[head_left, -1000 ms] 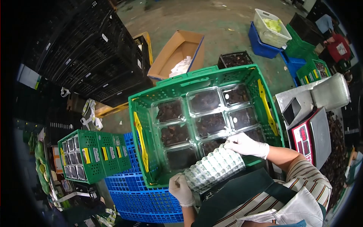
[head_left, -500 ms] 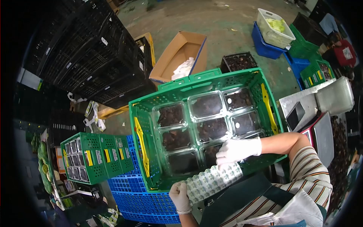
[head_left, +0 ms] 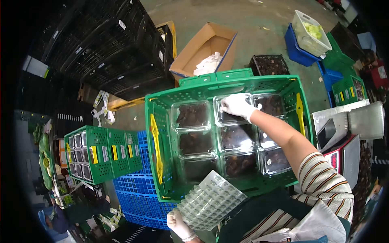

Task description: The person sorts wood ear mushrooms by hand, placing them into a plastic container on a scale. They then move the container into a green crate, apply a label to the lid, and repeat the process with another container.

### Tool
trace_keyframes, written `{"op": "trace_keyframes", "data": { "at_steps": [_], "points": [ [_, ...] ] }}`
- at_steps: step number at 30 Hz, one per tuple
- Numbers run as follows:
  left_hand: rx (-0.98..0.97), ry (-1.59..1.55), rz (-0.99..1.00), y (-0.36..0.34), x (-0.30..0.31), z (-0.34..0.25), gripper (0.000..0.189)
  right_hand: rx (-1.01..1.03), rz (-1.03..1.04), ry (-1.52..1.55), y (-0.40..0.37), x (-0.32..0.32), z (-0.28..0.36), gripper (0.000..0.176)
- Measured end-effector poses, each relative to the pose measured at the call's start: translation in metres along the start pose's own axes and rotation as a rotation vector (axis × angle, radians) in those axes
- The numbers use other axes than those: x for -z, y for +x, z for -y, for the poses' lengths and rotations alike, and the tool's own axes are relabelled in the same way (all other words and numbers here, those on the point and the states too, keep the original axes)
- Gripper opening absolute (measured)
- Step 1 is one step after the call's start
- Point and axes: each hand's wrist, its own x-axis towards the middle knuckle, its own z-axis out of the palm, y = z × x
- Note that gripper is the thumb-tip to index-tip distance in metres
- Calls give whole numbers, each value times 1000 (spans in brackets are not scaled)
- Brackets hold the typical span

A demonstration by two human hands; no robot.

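Holds the right arm (head_left: 279, 133), bare below a striped cream knit sleeve (head_left: 324, 174), outstretched diagonally from lower right toward upper centre of the frame, with the white-gloved right hand (head_left: 238, 106) palm down, fingers bent. Has the white-gloved left hand (head_left: 178, 223) low, left of centre, curled closed near the bottom edge.

Black crates (head_left: 101, 50), stacked | cardboard box (head_left: 229, 52), open, crumpled white material (head_left: 208, 64) inside | small black crate (head_left: 252, 65), dark pieces inside | white basket (head_left: 304, 39), pale-green leaves (head_left: 313, 30) inside, atop blue bin (head_left: 299, 52) | red scale (head_left: 333, 160), right | blue plastic lattice (head_left: 142, 202), lower left
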Motion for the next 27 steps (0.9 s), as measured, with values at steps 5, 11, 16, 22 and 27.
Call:
{"op": "trace_keyframes", "data": {
  "at_steps": [5, 11, 16, 22, 27],
  "points": [
    [-22, -63, -26, 3, 24, 1, 15, -108, 11, 91, -23, 17, 25, 37],
    [-28, -96, -50, 16, 44, 0, 18, 341, 357, 33, -74, -45, 25, 32],
    [-29, -102, -6, 22, 56, -1, 16, 229, 58, -72, -86, -36, 39, 55],
    [78, -29, 51, 25, 41, -8, 9, 444, 590, 475, -146, -59, 80, 21],
    [29, 49, 206, 28, 34, -13, 2, 478, 439, -153, -150, -101, 71, 25]
  ]
}}
